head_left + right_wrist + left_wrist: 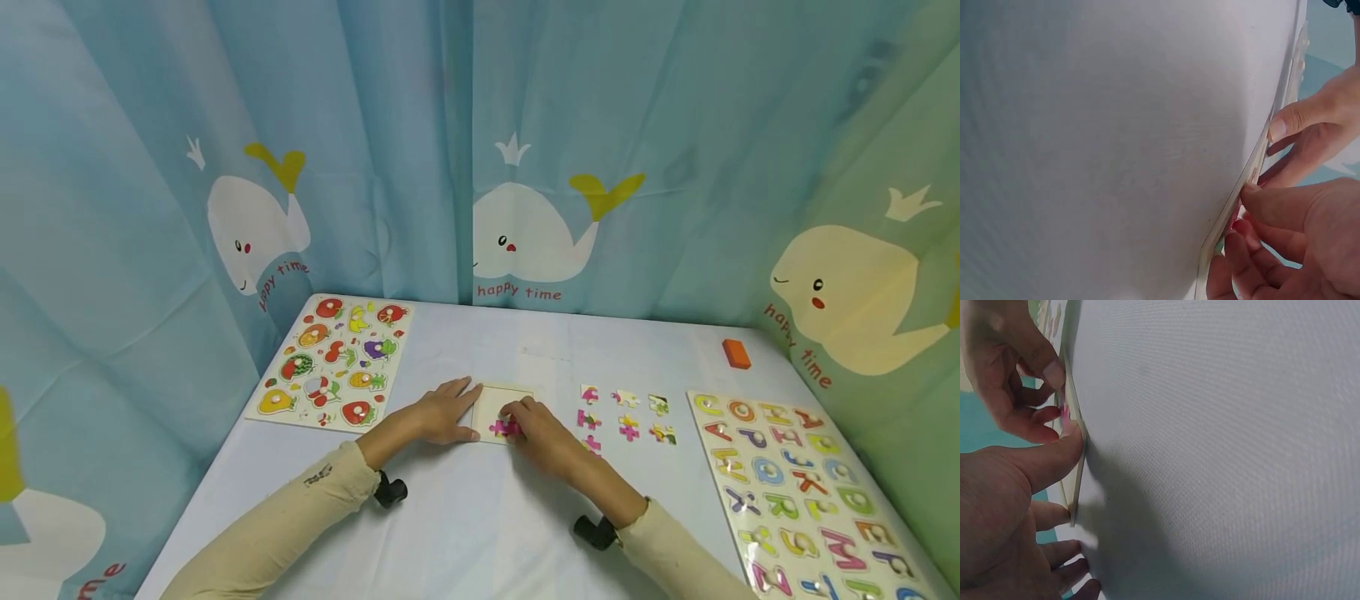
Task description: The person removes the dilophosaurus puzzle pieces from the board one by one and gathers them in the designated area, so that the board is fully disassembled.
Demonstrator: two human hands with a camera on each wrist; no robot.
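Note:
A small square wooden puzzle tray [487, 402] lies on the white table, with pink jigsaw pieces [501, 428] in its near part. My left hand [447, 412] rests at the tray's left side, thumb and fingers spread; in the left wrist view, the thumb and index finger touch its edge. Over the tray's right part, my right hand [538, 433] has its fingers curled and pinches a jigsaw piece, mostly hidden under the fingertips. Pink shows between those fingers in the right wrist view. Several loose jigsaw pieces [628, 428] lie right of this hand.
A fruit peg board [397, 354] lies at the back left. On the right is an alphabet peg board [738, 500], with an orange block [737, 353] beyond it. A blue curtain [420, 150] with printed whales hangs around the table's back and sides.

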